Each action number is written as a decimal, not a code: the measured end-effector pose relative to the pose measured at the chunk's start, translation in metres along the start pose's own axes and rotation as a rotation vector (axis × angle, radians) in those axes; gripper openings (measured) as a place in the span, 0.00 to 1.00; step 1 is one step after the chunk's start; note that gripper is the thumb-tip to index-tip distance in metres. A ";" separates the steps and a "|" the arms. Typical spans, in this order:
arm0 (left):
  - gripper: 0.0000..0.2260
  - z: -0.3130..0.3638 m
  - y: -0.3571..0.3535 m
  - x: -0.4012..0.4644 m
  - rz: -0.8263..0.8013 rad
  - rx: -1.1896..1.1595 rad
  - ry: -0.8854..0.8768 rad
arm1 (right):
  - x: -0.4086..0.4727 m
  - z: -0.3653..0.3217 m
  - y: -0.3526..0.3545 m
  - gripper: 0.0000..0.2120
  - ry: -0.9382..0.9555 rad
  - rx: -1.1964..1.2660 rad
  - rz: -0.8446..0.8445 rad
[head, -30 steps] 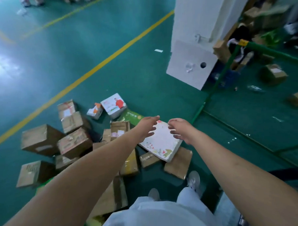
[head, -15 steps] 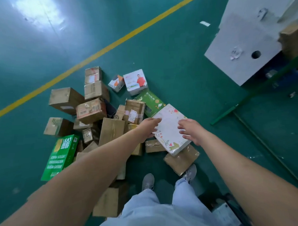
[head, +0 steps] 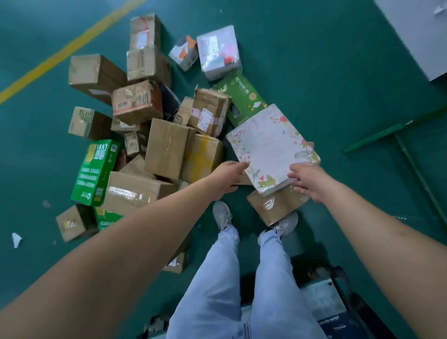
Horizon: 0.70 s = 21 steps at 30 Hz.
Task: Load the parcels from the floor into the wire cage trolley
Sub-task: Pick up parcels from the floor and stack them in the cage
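The left hand [head: 227,178] touches the left edge of the flowered flat parcel [head: 271,146] with its fingers, and the right hand [head: 310,181] curls its fingers at the near right corner; whether they already clamp it I cannot tell. The parcel lies tilted on the pile of cartons [head: 166,146] on the green floor [head: 327,64], partly over a taped brown carton [head: 275,205]. In my judgement the step is picking up this parcel; next it needs a firm two-sided hold and a lift. On the green box [head: 95,171] at the left I read "OFFICE"; the other labels are too blurred.
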State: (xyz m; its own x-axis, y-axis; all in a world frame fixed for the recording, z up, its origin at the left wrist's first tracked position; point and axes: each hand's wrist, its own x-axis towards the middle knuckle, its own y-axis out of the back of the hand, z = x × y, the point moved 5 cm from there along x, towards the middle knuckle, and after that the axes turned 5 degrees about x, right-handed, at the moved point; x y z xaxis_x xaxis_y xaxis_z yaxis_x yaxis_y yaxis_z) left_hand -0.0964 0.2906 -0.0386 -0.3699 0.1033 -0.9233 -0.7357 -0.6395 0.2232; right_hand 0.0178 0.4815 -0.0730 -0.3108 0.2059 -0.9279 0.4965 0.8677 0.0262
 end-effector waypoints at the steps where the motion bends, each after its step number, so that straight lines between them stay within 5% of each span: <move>1: 0.22 -0.003 -0.003 0.012 -0.006 -0.007 0.018 | 0.013 0.005 0.001 0.15 -0.014 -0.003 0.001; 8: 0.21 -0.027 -0.021 0.107 -0.025 0.038 0.078 | 0.090 0.046 -0.015 0.07 -0.116 -0.002 0.011; 13: 0.20 -0.039 -0.030 0.171 -0.055 0.066 0.100 | 0.141 0.069 -0.027 0.15 -0.161 -0.017 0.008; 21: 0.18 -0.022 0.010 0.222 -0.046 0.074 0.075 | 0.185 0.045 -0.081 0.12 -0.158 -0.049 -0.011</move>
State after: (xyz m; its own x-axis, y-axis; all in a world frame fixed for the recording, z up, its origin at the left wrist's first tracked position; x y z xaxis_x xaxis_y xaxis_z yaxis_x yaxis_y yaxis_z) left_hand -0.1732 0.2906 -0.2488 -0.2936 0.0722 -0.9532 -0.7915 -0.5775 0.2001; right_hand -0.0431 0.4288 -0.2636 -0.1825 0.1254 -0.9752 0.4522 0.8914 0.0300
